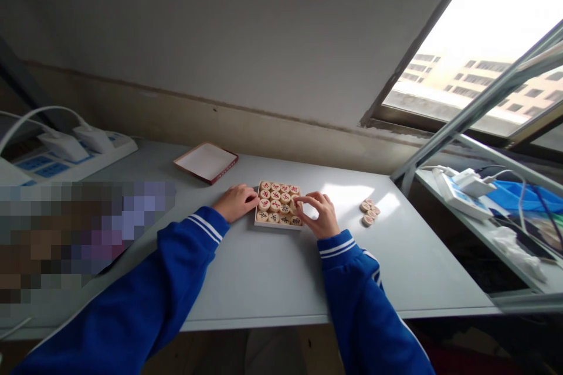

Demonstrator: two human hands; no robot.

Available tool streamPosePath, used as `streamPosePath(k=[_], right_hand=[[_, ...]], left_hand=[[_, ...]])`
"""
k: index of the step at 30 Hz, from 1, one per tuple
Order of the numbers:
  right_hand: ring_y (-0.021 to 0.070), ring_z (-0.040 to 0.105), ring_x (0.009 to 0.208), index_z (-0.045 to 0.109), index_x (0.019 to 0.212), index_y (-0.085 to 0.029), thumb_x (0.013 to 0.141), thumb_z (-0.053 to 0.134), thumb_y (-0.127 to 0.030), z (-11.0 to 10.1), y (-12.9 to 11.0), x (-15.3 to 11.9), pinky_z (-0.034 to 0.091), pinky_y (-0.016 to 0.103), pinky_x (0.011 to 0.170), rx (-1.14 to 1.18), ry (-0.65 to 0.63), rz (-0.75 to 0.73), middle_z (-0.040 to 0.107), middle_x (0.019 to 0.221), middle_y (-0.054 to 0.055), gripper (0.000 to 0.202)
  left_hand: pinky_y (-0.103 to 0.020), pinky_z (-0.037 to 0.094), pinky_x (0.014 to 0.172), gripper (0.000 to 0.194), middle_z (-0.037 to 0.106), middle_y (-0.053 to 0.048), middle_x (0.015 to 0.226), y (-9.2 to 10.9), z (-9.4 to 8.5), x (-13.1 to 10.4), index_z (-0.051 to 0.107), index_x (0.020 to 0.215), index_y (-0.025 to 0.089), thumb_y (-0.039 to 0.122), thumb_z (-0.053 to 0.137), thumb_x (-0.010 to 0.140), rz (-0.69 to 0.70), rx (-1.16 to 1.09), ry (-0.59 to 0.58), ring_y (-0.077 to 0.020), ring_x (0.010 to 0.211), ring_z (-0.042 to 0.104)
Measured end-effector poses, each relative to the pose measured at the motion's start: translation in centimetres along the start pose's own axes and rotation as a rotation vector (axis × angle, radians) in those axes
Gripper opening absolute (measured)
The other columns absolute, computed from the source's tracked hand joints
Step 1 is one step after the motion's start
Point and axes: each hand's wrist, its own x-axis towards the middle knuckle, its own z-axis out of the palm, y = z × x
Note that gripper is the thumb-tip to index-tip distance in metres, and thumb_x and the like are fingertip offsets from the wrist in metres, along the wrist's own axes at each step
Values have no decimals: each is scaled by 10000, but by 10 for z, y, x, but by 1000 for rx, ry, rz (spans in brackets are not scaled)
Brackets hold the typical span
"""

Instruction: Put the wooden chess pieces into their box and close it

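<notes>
The single head-mounted view looks forward and down from above the near edge of a grey table (pixel 272 281), with both blue sleeves entering from the bottom of the frame. It faces a pale wall (pixel 246 41) behind the table, with a window (pixel 479 58) at upper right. The table centre sits at arm's length; the wide lens bends straight edges near the borders.

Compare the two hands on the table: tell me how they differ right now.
The left hand lies curled against the left edge of the box of wooden discs; the right hand reaches over its right edge. The left hand's fingers are tucked and grip nothing visible; the right hand's fingertips pinch at a disc inside. Both wear blue sleeves with white stripes and rest on the grey table.
</notes>
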Motion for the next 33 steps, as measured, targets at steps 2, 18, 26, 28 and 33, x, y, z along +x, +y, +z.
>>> streamPosePath(k=[2, 18, 26, 28, 33], right_hand=[[153, 491, 820, 638, 953, -312, 745, 583, -376, 3, -6, -1, 323, 287, 727, -35, -21, 10, 583, 860, 6, 224], [166, 517, 863, 569, 983, -273, 747, 602, -352, 11, -17, -1, 253, 320, 775, -54, -41, 36, 644, 943, -17, 251], [155, 517, 844, 571, 884, -247, 750, 599, -309, 11, -17, 0, 242, 311, 773, -49, -56, 36, 650, 888, -29, 150], [155, 514, 842, 575, 880, -247, 760, 582, -307, 10, -18, 0, 245, 310, 766, -64, -67, 21, 649, 886, -22, 134], [159, 502, 837, 575, 989, -282, 787, 528, -284, 3, -14, -1, 266, 302, 729, -118, 9, 19, 636, 887, -15, 208]], left_hand=[[-284, 361, 703, 299, 621, -45, 735, 0, 0, 0, 585, 620, 178, 284, 378, 808, -4, 0, -1, -173, 760, 502], [-282, 363, 705, 314, 623, -45, 754, 1, -1, 0, 570, 640, 180, 312, 350, 820, -5, 51, -26, -171, 757, 515], [-281, 364, 736, 298, 630, -46, 776, 2, -1, 1, 588, 658, 176, 294, 364, 813, -15, 42, -41, -177, 803, 517], [-282, 364, 735, 296, 626, -45, 769, 2, -2, 1, 579, 649, 175, 293, 363, 813, -14, 50, -47, -176, 793, 515], [-283, 364, 734, 296, 626, -48, 778, 3, -2, 0, 575, 650, 174, 293, 360, 815, -24, 38, -46, -177, 797, 515]])
